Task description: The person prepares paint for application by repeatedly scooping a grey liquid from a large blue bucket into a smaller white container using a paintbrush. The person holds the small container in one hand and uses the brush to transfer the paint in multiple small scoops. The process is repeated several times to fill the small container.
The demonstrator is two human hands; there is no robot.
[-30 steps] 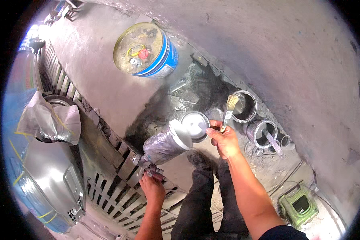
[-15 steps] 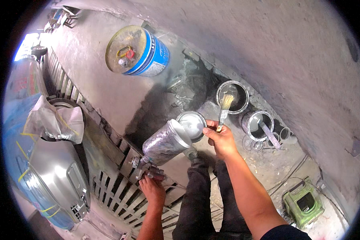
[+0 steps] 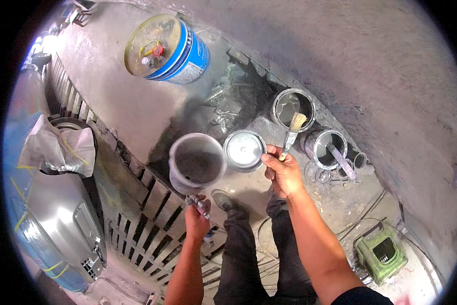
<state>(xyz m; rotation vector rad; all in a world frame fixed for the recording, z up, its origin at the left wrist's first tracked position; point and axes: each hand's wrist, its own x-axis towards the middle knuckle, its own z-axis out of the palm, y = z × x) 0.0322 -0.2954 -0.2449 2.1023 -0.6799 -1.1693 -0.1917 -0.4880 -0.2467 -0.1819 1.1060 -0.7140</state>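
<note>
Fingers of my left hand (image 3: 197,222) are wrapped round a spray gun (image 3: 203,208). Its grey, paint-stained cup (image 3: 174,174) is uncovered, with the round mouth facing up toward me and a dark interior. Between thumb and fingers, my right hand (image 3: 285,178) grips a paintbrush (image 3: 292,133) with pale bristles pointing away and up. That same hand also pinches the edge of a round, shiny metallic lid (image 3: 245,151), which lies just right of the cup's rim. Part of the gun is hidden behind my left hand.
Two open paint cans (image 3: 272,118) stand by the wall, the nearer with a stirring stick (image 3: 341,161). Clear cups (image 3: 311,173) stand beside them. A blue bucket (image 3: 193,63) is farther off, a green machine (image 3: 381,251) at right, slatted grating (image 3: 152,223) and a grey car panel (image 3: 61,218) left.
My left hand has turned the spray gun, so its cup goes from tilted sideways to mouth facing me. The lid and brush have shifted slightly right, and the brush leans farther right.
</note>
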